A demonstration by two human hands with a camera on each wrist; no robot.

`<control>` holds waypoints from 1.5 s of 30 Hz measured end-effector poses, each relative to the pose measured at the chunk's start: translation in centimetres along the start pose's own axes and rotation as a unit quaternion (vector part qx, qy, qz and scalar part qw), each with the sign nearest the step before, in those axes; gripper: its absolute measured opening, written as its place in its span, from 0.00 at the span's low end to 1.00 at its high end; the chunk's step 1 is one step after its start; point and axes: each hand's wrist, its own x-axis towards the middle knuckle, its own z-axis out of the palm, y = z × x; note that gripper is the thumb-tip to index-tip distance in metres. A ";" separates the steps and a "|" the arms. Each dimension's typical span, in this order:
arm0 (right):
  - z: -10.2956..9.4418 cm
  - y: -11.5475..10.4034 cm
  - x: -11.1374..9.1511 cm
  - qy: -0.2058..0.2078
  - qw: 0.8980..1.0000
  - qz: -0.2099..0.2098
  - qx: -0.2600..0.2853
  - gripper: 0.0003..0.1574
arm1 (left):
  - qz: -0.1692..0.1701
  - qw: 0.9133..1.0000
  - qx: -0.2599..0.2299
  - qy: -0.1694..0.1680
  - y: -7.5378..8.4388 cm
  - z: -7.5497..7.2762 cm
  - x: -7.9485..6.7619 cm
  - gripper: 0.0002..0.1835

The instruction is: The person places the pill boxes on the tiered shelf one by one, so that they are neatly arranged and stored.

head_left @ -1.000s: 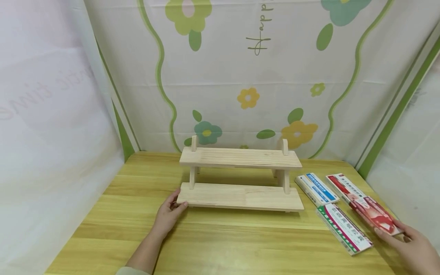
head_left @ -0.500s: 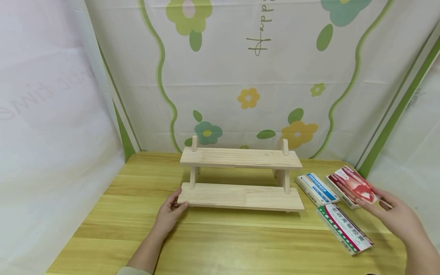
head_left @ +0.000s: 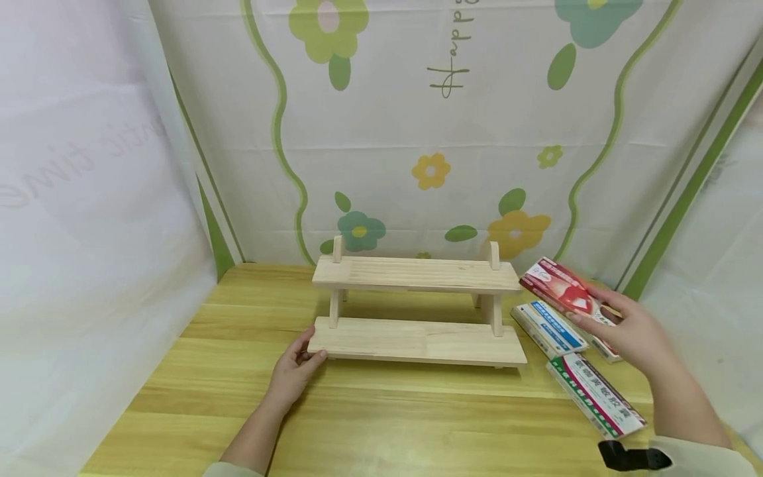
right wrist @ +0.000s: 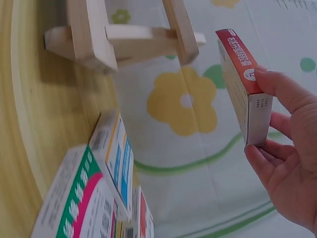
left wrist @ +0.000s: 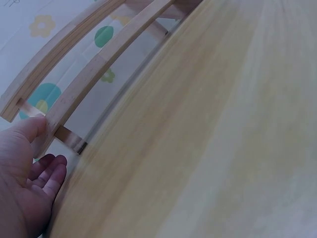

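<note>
A two-tier wooden shelf [head_left: 417,339] stands mid-table. My left hand [head_left: 293,372] grips the left end of its lower board, thumb on the front edge; the left wrist view shows the thumb [left wrist: 32,128] against the board end. Raised at the right, a red and white medicine box [head_left: 560,286] is pinched by its near end in my right hand [head_left: 626,324]. In the right wrist view that box [right wrist: 242,74] is clear of the table, between thumb and fingers. It hangs near the right end of the upper board, over the blue and white box [head_left: 550,328].
Right of the shelf lie a green, white and magenta medicine box [head_left: 596,395] and a partly covered red and white box [head_left: 607,347]. Behind the wooden table [head_left: 381,424] hangs a white flowered cloth [head_left: 369,119], with more cloth on both sides.
My right hand has lifted the red box from the right and carried it left and away, towards the shelf's upper board. My left hand has stayed on the shelf.
</note>
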 end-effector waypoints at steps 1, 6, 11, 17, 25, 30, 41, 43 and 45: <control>0.3 -0.5 0.2 -0.002 1.000 -0.001 -0.002 0.53 | 0.001 1.000 0.000 -0.001 0.0 0.0 0.0 0.37; 1.7 -2.9 1.1 -0.008 1.000 -0.023 0.010 0.53 | 0.003 1.000 -0.001 -0.002 0.1 -0.1 0.1 0.37; 3.1 -4.8 1.9 -0.032 0.998 -0.031 0.048 0.55 | 0.000 1.000 -0.002 0.001 0.1 0.0 0.2 0.37; 4.8 -6.7 2.9 -0.044 0.996 -0.049 0.065 0.55 | 0.003 1.000 -0.008 0.000 0.1 0.1 0.2 0.37; 7.3 -9.9 4.2 -0.055 0.992 -0.078 0.078 0.55 | 0.002 1.000 -0.008 0.002 -0.2 0.1 0.3 0.37; 9.1 -11.5 5.3 -0.057 0.988 -0.115 0.086 0.52 | 0.005 1.000 -0.009 0.006 -0.2 0.1 0.2 0.37; 11.9 -15.1 7.1 -0.084 0.985 -0.112 0.100 0.50 | 0.005 1.000 -0.017 0.011 -0.3 0.2 0.2 0.36; 12.2 -15.6 7.4 -0.091 0.984 -0.113 0.103 0.50 | 0.006 1.000 -0.016 0.011 -0.4 0.1 0.2 0.37; 12.6 -16.2 7.6 -0.098 0.983 -0.115 0.104 0.49 | 0.006 1.000 -0.016 0.011 -0.4 0.1 0.2 0.37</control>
